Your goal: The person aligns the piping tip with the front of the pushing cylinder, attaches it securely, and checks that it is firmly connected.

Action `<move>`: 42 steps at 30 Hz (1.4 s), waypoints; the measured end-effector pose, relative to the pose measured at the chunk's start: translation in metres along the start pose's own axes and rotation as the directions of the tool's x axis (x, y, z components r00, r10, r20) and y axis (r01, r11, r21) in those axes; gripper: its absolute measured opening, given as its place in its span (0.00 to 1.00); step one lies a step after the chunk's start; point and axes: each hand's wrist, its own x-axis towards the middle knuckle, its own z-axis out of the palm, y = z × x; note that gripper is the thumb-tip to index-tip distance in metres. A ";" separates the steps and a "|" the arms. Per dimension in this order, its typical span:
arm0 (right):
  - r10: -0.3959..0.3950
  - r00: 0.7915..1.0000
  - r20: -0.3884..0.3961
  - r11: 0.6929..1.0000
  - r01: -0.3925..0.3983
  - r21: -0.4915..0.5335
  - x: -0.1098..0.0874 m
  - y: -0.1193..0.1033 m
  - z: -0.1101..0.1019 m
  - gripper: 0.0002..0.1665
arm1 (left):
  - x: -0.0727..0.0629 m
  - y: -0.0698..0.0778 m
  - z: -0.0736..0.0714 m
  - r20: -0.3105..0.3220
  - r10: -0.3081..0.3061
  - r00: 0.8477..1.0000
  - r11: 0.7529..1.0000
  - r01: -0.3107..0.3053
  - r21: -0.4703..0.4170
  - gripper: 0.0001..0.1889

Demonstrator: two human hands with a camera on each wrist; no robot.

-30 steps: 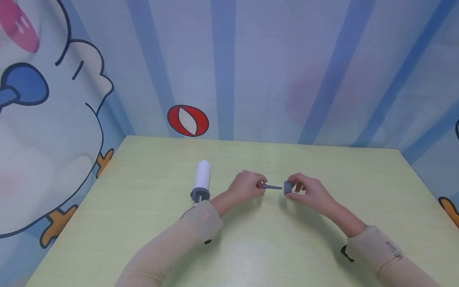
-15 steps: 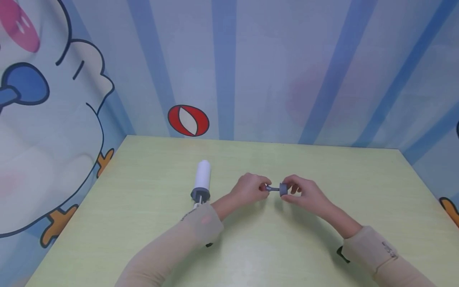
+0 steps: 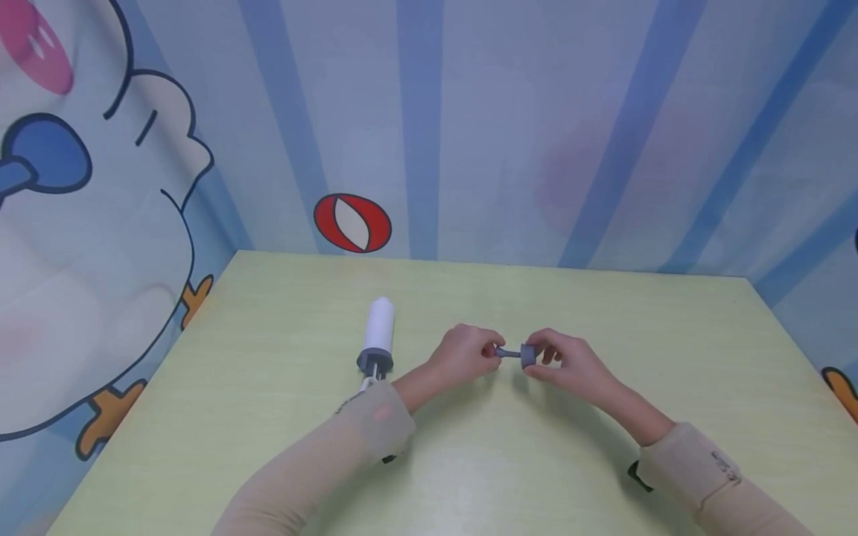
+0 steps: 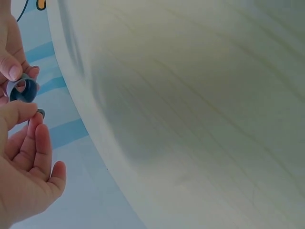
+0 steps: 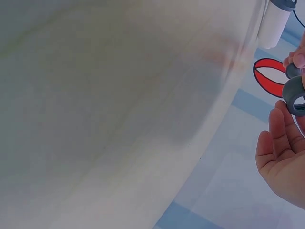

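Currently left hand (image 3: 465, 351) pinches gray stem (image 3: 512, 354), right hand (image 3: 571, 361) pinches gray ring (image 3: 528, 356), both over counter (image 3: 529, 469), toward far edge; likely light, stiff plastic: grip stem's thicker end, ring's outer wall.

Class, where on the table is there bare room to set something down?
Bare table: left of the white cylinder, right of the right hand, and near the front between both sleeves. Crowded: the middle, where the left hand pinches a grey stem and the right hand a grey ring.
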 end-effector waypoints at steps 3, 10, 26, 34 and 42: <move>0.005 1.000 0.004 1.000 -0.005 0.003 0.001 0.000 0.001 0.17 | 0.000 0.000 0.000 0.000 0.008 1.000 0.999 -0.008 0.039 0.12; 0.001 1.000 0.016 1.000 -0.001 0.014 0.002 -0.001 0.005 0.16 | 0.001 0.001 0.002 -0.014 0.041 0.999 0.996 -0.039 0.084 0.12; -0.006 1.000 0.011 0.999 0.006 0.041 0.004 -0.002 0.009 0.16 | -0.003 0.005 0.005 -0.063 0.054 0.997 0.997 -0.057 -0.060 0.13; 0.019 1.000 0.024 0.994 -0.021 0.107 0.005 -0.003 0.012 0.17 | -0.005 0.003 0.009 -0.100 0.058 0.993 0.983 -0.075 -0.167 0.14; 0.042 0.999 0.031 0.983 -0.047 0.177 0.006 -0.004 0.014 0.18 | -0.005 -0.001 0.012 -0.077 0.050 0.996 0.966 -0.068 -0.250 0.16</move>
